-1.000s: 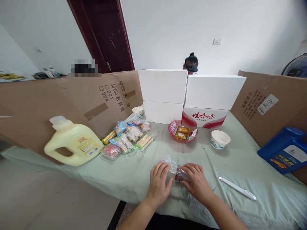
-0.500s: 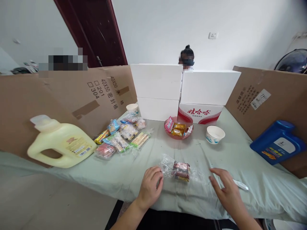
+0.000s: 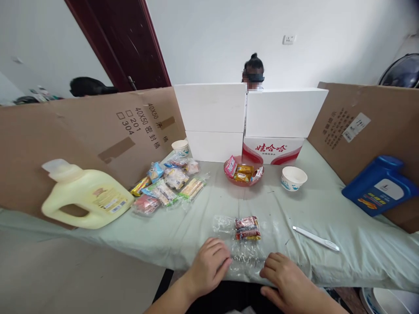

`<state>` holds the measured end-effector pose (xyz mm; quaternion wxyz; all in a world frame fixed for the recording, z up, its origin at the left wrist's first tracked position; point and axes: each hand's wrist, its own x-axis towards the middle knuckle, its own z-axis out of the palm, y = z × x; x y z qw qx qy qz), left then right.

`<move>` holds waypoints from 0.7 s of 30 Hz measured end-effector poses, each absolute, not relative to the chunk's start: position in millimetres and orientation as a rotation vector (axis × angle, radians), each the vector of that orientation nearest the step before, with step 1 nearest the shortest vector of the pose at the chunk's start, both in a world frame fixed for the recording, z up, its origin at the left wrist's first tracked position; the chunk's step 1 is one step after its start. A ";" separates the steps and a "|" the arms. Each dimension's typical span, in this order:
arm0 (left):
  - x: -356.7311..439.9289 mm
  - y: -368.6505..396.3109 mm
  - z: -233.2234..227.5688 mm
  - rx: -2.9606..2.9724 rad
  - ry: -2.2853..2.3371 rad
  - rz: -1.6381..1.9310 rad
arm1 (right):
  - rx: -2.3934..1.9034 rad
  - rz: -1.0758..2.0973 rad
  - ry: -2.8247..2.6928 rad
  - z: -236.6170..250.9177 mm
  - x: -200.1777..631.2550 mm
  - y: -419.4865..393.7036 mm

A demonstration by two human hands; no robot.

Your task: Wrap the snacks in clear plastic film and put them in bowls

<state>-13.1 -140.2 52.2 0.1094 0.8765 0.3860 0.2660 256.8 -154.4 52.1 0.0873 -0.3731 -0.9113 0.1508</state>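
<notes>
Green cloth covers the table (image 3: 343,226), and near its front edge lies the clear plastic bag (image 3: 244,244), flattened out, with a small red-and-yellow snack packet (image 3: 248,227) inside its far half. My left hand (image 3: 207,266) rests on the bag's near left corner, fingers curled loosely down on the film, pinching nothing that I can see. My right hand (image 3: 288,283) sits at the near right corner, its grip released too, fingertips just touching the plastic. I judge this to be the smoothing or folding of the bag's open end; the next move would need both hands to take hold of the loose film evenly without shoving the packet out of place. A thin white tool (image 3: 316,238) lies on the cloth to the right, apart from the bag. The film looks crinkled, glossy and limp.
</notes>
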 end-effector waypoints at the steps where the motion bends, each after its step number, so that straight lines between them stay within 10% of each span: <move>1: -0.8 -132.5 53.4 2.565 1.120 0.804 | -1.174 0.435 -2.697 52.6 254.7 -150.4; 21: 4.0 -61.9 17.6 1.964 1.142 0.791 | -1.403 0.075 -2.383 -23.3 257.4 -45.0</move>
